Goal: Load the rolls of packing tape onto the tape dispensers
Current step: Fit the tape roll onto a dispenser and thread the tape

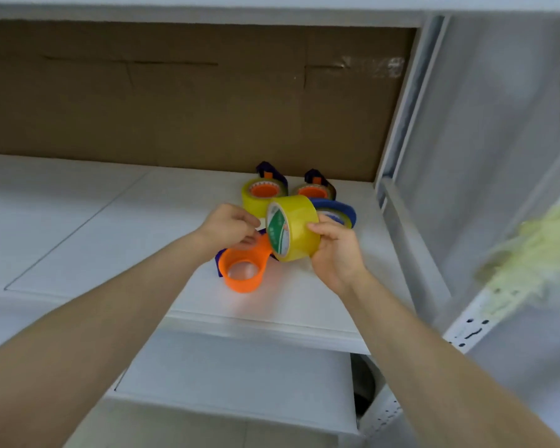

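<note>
Curling round the upper end of an empty orange dispenser [244, 270], the left hand [230, 227] holds it over the right half of the white shelf [78, 221]. Behind it, near the shelf's back edge by the cardboard [175, 108], stands a loaded dispenser [262, 192] with yellow tape. The yellow tape roll [296, 227], held on edge, touches the orange dispenser. A second loaded dispenser [314, 189] sits at the back. The right hand [333, 250] grips the roll, thumb on its band. A blue-rimmed dispenser [340, 210] lies partly hidden behind.
</note>
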{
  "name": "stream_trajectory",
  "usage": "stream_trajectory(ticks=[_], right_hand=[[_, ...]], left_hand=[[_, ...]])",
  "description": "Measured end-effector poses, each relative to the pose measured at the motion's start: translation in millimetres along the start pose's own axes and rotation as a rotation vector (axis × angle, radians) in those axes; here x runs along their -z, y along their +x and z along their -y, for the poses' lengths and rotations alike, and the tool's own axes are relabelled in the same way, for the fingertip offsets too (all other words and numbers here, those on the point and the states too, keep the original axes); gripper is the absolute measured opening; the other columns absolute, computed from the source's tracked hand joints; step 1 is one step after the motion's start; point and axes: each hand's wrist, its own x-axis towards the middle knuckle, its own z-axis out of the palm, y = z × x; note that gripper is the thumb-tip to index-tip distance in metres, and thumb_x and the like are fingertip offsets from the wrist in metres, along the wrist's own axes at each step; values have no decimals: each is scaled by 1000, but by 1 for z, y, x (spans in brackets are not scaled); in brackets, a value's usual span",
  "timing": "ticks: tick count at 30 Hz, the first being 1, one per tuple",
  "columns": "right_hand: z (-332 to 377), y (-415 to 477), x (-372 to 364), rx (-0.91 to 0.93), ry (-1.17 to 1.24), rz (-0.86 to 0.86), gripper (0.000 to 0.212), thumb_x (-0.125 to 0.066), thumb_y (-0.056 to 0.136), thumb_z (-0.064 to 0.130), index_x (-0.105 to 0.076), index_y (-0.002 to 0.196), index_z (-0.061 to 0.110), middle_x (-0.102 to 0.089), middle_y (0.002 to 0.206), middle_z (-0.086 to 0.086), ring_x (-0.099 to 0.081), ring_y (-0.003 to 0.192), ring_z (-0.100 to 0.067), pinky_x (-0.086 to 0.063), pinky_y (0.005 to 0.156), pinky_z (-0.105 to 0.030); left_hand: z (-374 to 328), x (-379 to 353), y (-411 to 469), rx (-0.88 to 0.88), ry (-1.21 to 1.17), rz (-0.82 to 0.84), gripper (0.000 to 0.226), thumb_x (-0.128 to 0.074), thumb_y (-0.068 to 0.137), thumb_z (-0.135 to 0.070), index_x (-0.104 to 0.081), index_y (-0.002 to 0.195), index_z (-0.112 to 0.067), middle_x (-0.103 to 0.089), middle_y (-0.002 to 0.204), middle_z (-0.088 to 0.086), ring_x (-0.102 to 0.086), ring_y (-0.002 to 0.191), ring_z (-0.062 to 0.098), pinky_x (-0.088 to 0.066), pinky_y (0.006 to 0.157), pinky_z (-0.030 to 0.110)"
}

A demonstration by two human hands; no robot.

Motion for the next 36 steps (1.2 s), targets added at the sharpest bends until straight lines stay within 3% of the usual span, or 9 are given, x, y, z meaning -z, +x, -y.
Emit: stream_trajectory(ticks=[8,11,15,17,20,22,26,30,36], right_hand=[[-14,-6,-6,31,-209,20,28,-49,84,-4,-64,103,9,-73,86,1,-65,85,-16,-50,76,-25],[-18,-10,-3,60,-264,13,27,-50,84,-8,-62,102,9,-71,87,0,-65,83,-13,-51,71,-20],[-21,-13,0,64,-189,-36,28,-54,73,-4,-61,97,8,-66,88,-5,-62,83,-16,-52,72,-23],[-22,-9,1,46,-110,-129,36,-54,64,5,-58,100,6,-62,94,-11,-57,88,-21,-49,76,-29],[-24,-3,2,26,-68,-333,30,-61,82,20,-58,110,11,-64,106,-10,-60,101,-25,-49,89,-38],[-27,1,3,11,-150,-447,29,-70,80,32,-63,102,15,-69,103,-7,-65,101,-24,-52,91,-38],[-28,1,6,-47,-146,-474,60,-80,67,36,-57,118,12,-65,116,-10,-63,106,-25,-52,93,-42],[-24,-2,11,-48,-106,-351,17,-61,85,20,-60,101,15,-64,108,-9,-60,102,-25,-47,97,-44],[-21,-1,18,-58,-124,-325,23,-55,81,11,-56,104,14,-59,111,-12,-55,108,-30,-41,102,-47]], left_hand=[[14,-5,-13,-54,-136,-14,13,-57,87,-7,-67,94,0,-66,78,14,-64,69,23,-57,73,34],[30,-5,-10,-140,92,-21,15,-59,80,-15,-70,86,-5,-67,79,12,-66,81,30,-54,78,35],[50,-10,-10,-292,544,139,21,-60,81,-23,-68,100,-17,-65,93,-3,-60,90,16,-48,78,25],[57,-14,-8,-319,602,132,16,-63,79,-22,-60,95,-21,-63,92,-4,-61,90,17,-49,79,27],[61,-19,-2,-346,672,110,24,-66,77,-22,-53,97,-19,-62,94,-2,-60,90,20,-52,79,34],[62,-21,0,-371,729,107,27,-67,77,-26,-49,95,-21,-58,92,-3,-57,87,19,-49,73,32],[62,-23,2,-391,798,80,40,-71,77,-31,-42,102,-22,-53,92,-5,-52,86,17,-41,67,27],[62,-25,3,-365,813,81,45,-70,77,-22,-40,112,-19,-55,96,-1,-57,92,21,-45,67,29],[52,-31,8,-297,707,-31,65,-66,81,-17,-33,137,-16,-58,107,4,-57,105,27,-44,73,30]])
